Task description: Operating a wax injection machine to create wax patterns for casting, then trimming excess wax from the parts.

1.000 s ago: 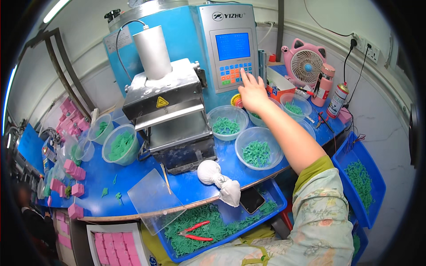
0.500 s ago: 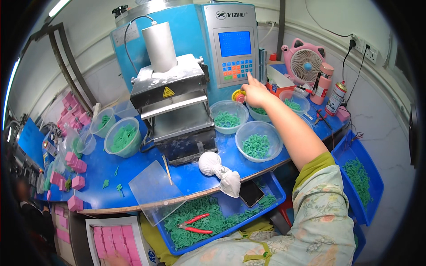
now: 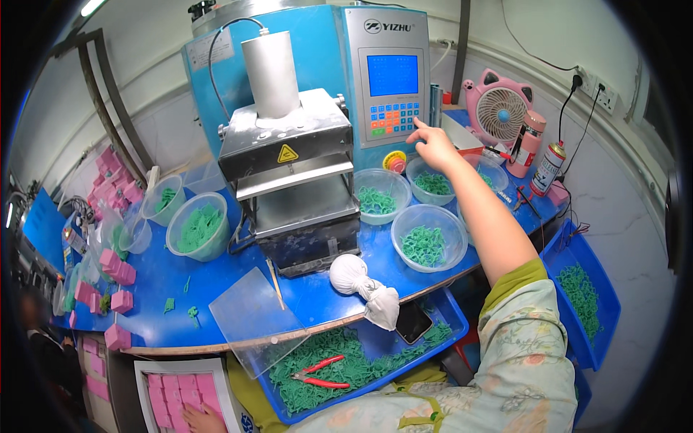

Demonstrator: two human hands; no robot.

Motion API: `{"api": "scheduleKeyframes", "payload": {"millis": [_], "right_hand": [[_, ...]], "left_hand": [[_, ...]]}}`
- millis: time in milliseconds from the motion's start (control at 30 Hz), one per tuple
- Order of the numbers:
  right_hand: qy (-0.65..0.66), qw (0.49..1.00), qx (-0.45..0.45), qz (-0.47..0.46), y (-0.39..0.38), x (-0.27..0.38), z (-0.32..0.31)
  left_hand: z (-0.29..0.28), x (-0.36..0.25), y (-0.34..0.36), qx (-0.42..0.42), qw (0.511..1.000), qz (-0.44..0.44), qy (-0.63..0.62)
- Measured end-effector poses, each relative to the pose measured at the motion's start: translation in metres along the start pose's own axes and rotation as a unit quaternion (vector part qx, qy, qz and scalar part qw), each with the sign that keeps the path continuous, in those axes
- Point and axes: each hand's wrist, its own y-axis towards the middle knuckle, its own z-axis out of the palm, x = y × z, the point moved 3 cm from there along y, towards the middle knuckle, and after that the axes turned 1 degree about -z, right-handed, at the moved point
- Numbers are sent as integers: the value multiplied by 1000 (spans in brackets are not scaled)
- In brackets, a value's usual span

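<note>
My right hand (image 3: 432, 143) has its index finger extended to the lower-right buttons of the keypad (image 3: 386, 119) below a blue screen, with the other fingers loosely bent and holding nothing. Just below the keypad is a red stop button with a yellow ring (image 3: 394, 162). The keypad is on a teal machine (image 3: 328, 58), beside a metal press (image 3: 289, 202) with a warning triangle. My left hand (image 3: 206, 421), partly cut off by the lower edge, lies with fingers spread on pink blocks (image 3: 173, 393) in a white box.
Clear bowls (image 3: 458, 238) of green pieces surround the press. A white cloth bundle (image 3: 350, 274), clear sheet (image 3: 245, 310) and blue trays (image 3: 599, 278) sit near the front and right. A pink fan (image 3: 502, 108), bottles and cables are at back right. Another person (image 3: 50, 368) is at far left.
My right hand has shifted from higher on the keypad to its lower-right corner. My left hand has appeared at the lower edge on the pink blocks.
</note>
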Motion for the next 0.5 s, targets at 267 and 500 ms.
{"api": "scheduleKeyframes", "payload": {"millis": [267,500], "right_hand": [[-112,993,18,8,-15,15,25],[-113,991,46,51,-20,33,26]], "left_hand": [[-12,-7,-2,66,997,-44,-6],[-14,-5,-3,63,997,-44,-10]]}}
